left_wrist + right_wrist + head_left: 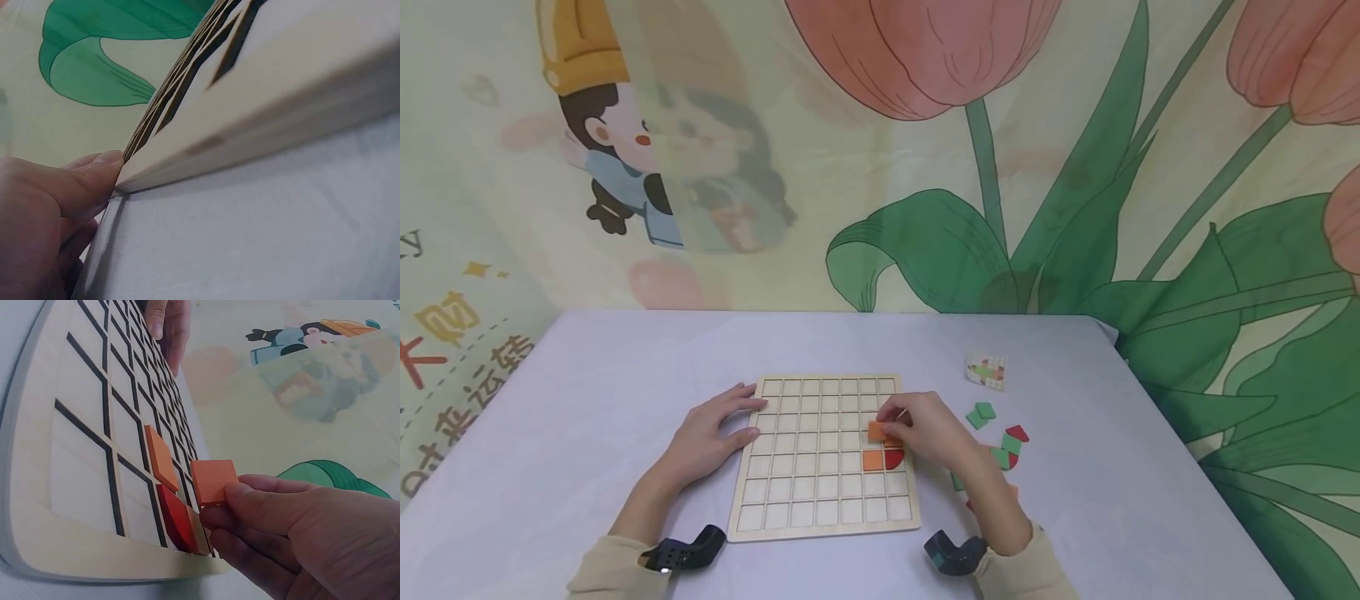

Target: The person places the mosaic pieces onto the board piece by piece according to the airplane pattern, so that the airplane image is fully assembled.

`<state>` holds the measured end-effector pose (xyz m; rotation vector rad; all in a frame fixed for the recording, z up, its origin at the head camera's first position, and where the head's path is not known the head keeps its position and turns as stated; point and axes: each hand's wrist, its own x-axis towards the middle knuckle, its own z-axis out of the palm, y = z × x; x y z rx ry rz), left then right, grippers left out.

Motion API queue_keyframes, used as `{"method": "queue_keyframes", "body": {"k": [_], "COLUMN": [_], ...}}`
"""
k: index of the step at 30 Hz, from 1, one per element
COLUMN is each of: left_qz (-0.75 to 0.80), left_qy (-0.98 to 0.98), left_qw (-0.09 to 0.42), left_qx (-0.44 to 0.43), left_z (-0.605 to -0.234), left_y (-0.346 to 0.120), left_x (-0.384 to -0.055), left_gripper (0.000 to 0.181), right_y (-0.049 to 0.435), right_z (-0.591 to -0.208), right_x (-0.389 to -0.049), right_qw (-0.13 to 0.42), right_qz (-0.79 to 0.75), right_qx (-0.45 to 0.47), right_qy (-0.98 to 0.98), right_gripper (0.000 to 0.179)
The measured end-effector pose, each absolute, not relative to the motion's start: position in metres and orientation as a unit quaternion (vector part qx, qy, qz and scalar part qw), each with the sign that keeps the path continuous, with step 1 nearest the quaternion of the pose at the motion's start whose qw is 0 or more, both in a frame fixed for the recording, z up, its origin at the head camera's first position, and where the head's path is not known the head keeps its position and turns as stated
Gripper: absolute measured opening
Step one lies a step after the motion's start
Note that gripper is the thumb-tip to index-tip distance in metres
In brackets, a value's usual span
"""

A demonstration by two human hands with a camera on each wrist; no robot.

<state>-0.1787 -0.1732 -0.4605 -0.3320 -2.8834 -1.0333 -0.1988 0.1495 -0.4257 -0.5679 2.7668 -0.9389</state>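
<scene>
A wooden grid board (806, 488) lies on the table, its squares framed by raised lines. My left hand (702, 437) rests on its left edge, fingertips and thumb touching the frame. Between thumb and fingers, my right hand (931, 427) pinches an orange square tile (214, 480) just above the board's right side. Below that tile, another orange square (872, 460) sits in a cell, beside a red piece with a curved side (893, 459). One more orange piece (892, 443) sits above the red one, partly hidden by the right hand.
Loose green tiles (985, 410) and red pieces (1017, 433) lie right of the board, some hidden behind the right forearm. A small printed pattern card (987, 372) lies farther back. The white-covered table (647, 350) ends at a wall with printed flowers.
</scene>
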Motion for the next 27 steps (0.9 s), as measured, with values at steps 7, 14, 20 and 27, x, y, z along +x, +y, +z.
{"method": "queue_keyframes", "body": {"k": [7, 14, 20, 27], "left_qz": [-0.335, -0.335, -0.335, -0.334], "left_qy": [-0.936, -0.936, -0.935, -0.936], "left_qw": [0.028, 0.033, 0.035, 0.035], "left_qx": [-0.105, -0.106, -0.108, -0.108], "left_z": [-0.4584, -0.458, -0.4584, -0.4598], "left_y": [-0.1726, -0.1718, -0.1727, -0.1727], "left_x": [-0.1772, -0.1774, -0.1776, -0.1785], "left_gripper": [0.04, 0.04, 0.04, 0.039], "right_y": [0.1449, 0.1429, 0.1415, 0.1407], "right_z": [-0.4268, -0.4282, -0.4293, -0.4309], "right_x": [-0.1976, -0.1976, -0.1977, -0.1976], "right_qw": [0.078, 0.086, 0.09, 0.082], "right_qz": [-0.304, -0.3, -0.293, -0.279], "right_qx": [-0.192, -0.196, -0.206, -0.211], "right_qy": [0.93, 0.929, 0.929, 0.933], "right_gripper": [0.004, 0.007, 0.004, 0.004]}}
